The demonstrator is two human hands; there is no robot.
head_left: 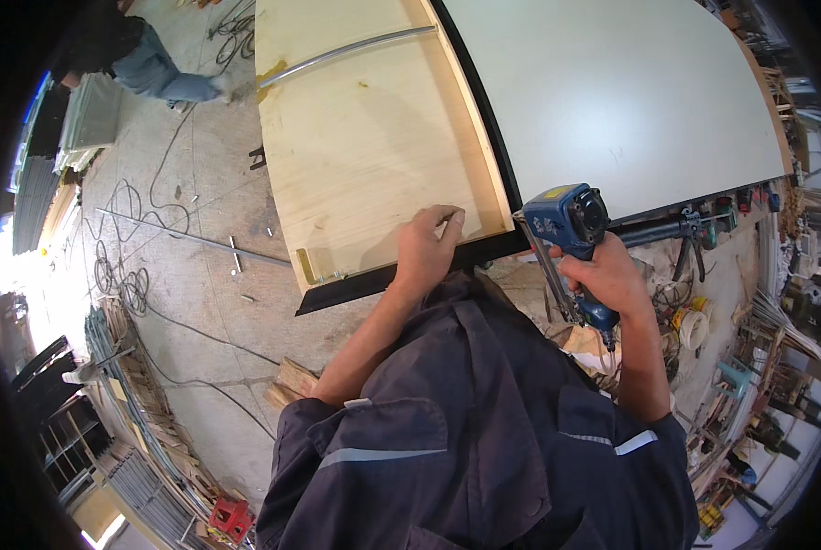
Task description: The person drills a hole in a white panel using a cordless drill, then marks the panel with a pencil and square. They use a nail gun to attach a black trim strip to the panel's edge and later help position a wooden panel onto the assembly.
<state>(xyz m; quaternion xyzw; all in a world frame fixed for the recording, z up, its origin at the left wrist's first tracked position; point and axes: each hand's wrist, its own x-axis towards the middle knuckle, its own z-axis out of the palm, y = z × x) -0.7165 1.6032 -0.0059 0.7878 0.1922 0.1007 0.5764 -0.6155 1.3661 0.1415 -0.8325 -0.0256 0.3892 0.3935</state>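
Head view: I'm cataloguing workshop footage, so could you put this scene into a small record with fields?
Right hand: holding a blue nail gun
Left hand: at the wood panel, by its black edge; whether it pinches anything is unclear
Nail gun nose: near the wood panel's corner
Across wood panel: metal rod
Right of wood panel: white panel
Upper left: another person

Gray floor (200, 394) and a big wood board (365, 147), each with something on it.
On the floor, dark cords (134, 293) in loops, a long thin metal bar (191, 237) and small bits (248, 297). On the pale wood, a shiny metal rod (355, 50) from side to side, well away from the near edge.
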